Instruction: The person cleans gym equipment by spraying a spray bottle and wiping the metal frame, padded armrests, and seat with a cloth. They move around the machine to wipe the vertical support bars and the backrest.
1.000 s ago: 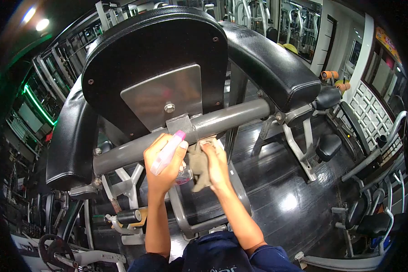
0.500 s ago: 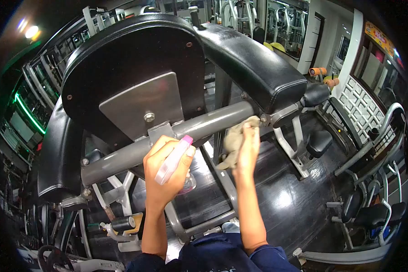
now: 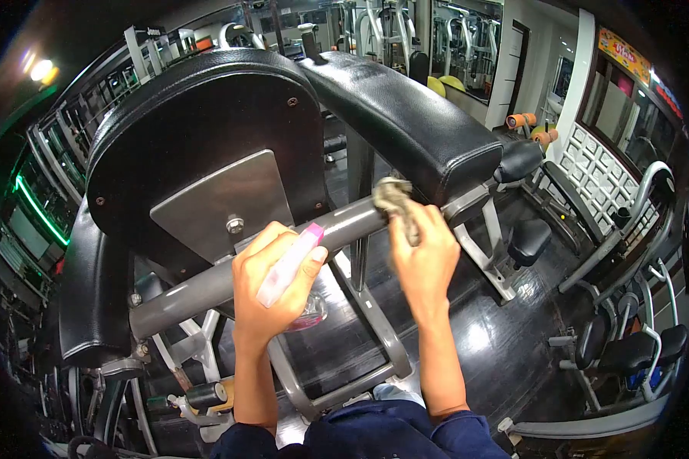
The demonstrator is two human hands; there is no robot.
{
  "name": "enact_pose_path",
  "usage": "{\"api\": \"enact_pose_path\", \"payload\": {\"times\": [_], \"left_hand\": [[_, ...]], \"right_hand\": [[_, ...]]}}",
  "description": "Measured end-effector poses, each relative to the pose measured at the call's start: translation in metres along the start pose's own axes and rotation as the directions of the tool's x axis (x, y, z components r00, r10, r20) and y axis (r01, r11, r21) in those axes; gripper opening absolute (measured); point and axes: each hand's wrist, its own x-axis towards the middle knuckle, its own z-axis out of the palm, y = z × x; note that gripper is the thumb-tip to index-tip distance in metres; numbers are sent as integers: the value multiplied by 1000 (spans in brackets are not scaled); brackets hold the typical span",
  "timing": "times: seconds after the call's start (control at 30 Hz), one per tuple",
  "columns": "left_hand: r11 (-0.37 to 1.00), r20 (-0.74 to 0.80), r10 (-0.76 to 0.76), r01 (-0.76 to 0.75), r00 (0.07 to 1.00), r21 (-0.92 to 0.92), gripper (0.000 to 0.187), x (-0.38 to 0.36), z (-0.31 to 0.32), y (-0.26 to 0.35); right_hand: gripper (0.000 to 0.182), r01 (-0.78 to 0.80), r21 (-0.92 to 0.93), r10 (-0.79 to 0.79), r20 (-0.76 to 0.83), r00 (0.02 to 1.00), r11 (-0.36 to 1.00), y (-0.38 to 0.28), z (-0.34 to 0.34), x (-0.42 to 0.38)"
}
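Note:
My left hand [image 3: 274, 287] is closed around a spray bottle [image 3: 291, 268] with a pink-tipped, translucent head; part of its clear body shows below the hand. In my right hand [image 3: 427, 256] is a bunched, dull beige cloth [image 3: 394, 200], touching the right part of a grey metal tube [image 3: 352, 222]. That tube runs across the back of a gym machine, under a black backrest [image 3: 207, 130] with a metal plate [image 3: 226, 203] bolted to it. A black padded arm [image 3: 413, 115] extends above the cloth, and another black pad [image 3: 92, 283] is at the left.
Below the tube stands the machine's grey frame [image 3: 379, 329] on a dark, shiny floor [image 3: 475, 336]. More gym machines [image 3: 635, 344] are at the right. A bench with orange rollers [image 3: 522, 120] stands near a white patterned panel [image 3: 593, 172].
My right hand and the cloth have moved left and turned, from the tube's right end onto its upper surface. My left hand still grips the bottle. The view has shifted slightly.

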Motion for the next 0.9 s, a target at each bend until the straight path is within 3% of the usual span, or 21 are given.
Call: {"api": "enact_pose_path", "payload": {"times": [0.13, 0.2, 0.27, 0.4, 0.53, 0.67, 0.73, 0.8, 0.87, 0.9], "left_hand": [[992, 4, 126, -125, 992, -24, 13, 10, 6, -2], [978, -4, 205, -205, 979, -42, 13, 12, 9, -6], [981, 16, 83, -79, 996, -178, 12, 12, 11, -9], [976, 12, 39, -35, 999, -214, 11, 11, 11, -16], [984, 29, 87, -81, 996, -161, 12, 13, 7, -17], [978, 29, 185, -181, 982, -102, 12, 15, 8, -16], [980, 22, 165, -162, 986, -113, 14, 14, 10, -14], [983, 15, 143, -140, 990, -120, 20, 12, 10, -15], [985, 63, 156, -150, 986, -90, 12, 11, 7, -17], [985, 66, 156, -150, 986, -90, 12, 11, 8, -17]], "right_hand": [[23, 160, 180, -215, 345, 914, 970, -43, -4, 0], [22, 216, 143, -255, 377, 890, 966, -46, -3, 7], [22, 229, -42, -184, 459, 869, 973, -44, -12, 23], [14, 314, -449, -157, 351, 923, 837, -21, -18, 49], [13, 364, -473, -171, 403, 899, 802, -23, -17, 47], [23, 327, -66, -269, 429, 862, 943, -32, -26, 30], [32, 242, 15, -230, 369, 900, 970, -17, -20, 11], [36, 150, -32, -140, 201, 969, 988, -1, -13, 1], [39, 18, -130, -6, 93, 996, 991, 10, -13, 0], [39, 6, -83, -3, 34, 999, 996, 17, -11, 0]]}}
